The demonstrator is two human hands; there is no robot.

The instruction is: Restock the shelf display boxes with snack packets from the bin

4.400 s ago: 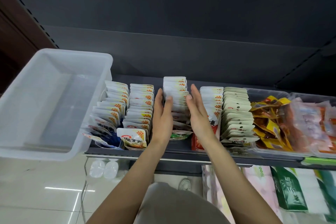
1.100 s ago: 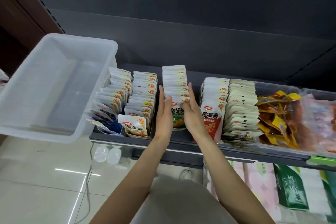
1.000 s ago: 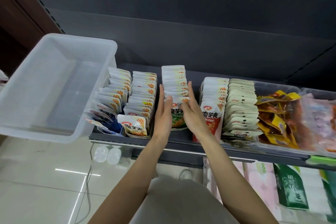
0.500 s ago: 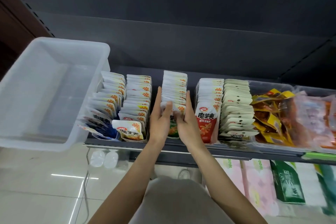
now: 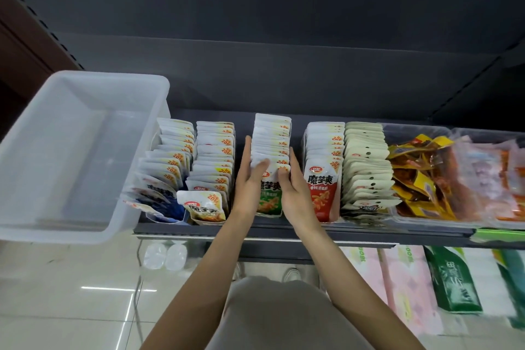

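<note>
Middle row of snack packets (image 5: 271, 145) standing upright on the shelf (image 5: 284, 229), clasped from both sides. Left hand (image 5: 250, 182) flat against the row's left flank, fingers (image 5: 247, 148) straight, thumb across the white top of the front, green packet (image 5: 269, 199). Right hand (image 5: 295, 190) against the right flank, fingers extended, thumb likewise on the front packet's top edge. Red-fronted row (image 5: 322, 167) just right of the right hand; two further rows (image 5: 210, 162) to the left. Translucent bin (image 5: 71, 150) at far left, overhanging the shelf edge, no packets visible inside. Clear tubs of loose yellow and red packets (image 5: 420, 176) at right.
</note>
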